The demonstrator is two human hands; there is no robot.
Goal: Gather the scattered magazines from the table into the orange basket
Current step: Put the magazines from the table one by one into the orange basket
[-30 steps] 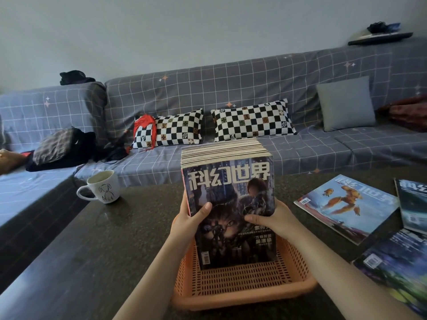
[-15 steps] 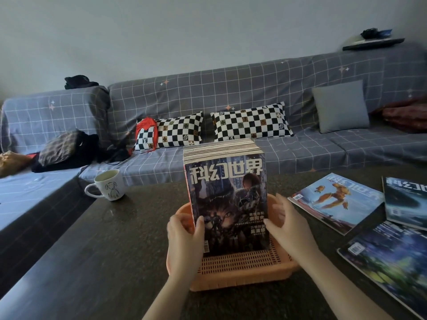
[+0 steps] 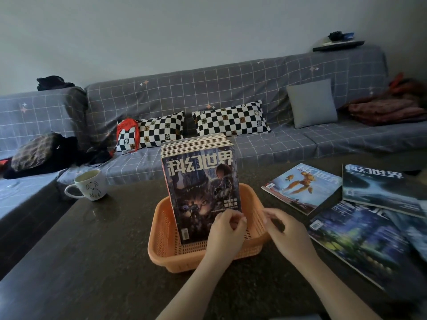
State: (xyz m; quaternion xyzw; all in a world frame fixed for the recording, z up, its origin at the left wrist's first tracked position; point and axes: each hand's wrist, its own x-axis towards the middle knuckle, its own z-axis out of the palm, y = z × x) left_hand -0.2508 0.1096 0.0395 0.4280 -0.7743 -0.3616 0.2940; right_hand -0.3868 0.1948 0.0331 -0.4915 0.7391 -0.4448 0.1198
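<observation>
A: Standing upright in the orange basket (image 3: 161,229) was the stack of magazines (image 3: 201,192), pressed toward the basket's far side. Left of the basket sat a white mug (image 3: 89,184) on the tabletop (image 3: 92,262), well apart from it.

B: And the hands?

A: The left hand (image 3: 227,229) was over the basket's near half, just in front of the stack's front cover at its lower right corner. Its fingers were loosely curled and I judged it held nothing, though whether the fingertips touched the cover I could not tell. The right hand (image 3: 280,227) hovered over the basket's right rim, fingers relaxed and part bent, gripping nothing.

B: What remained?

A: Right of the basket, flat on the tabletop, lay the loose magazines: the orange-figure magazine (image 3: 302,187), the dark magazine (image 3: 381,190) beyond it, and the blue-green magazine (image 3: 360,241) nearest the person.

B: So how should the next pickup go?

A: In my judgement, the right hand should slide one flat magazine to a free edge, pinch its spine, and stand it against the stack while the left hand steadied the stack from tipping forward.
</observation>
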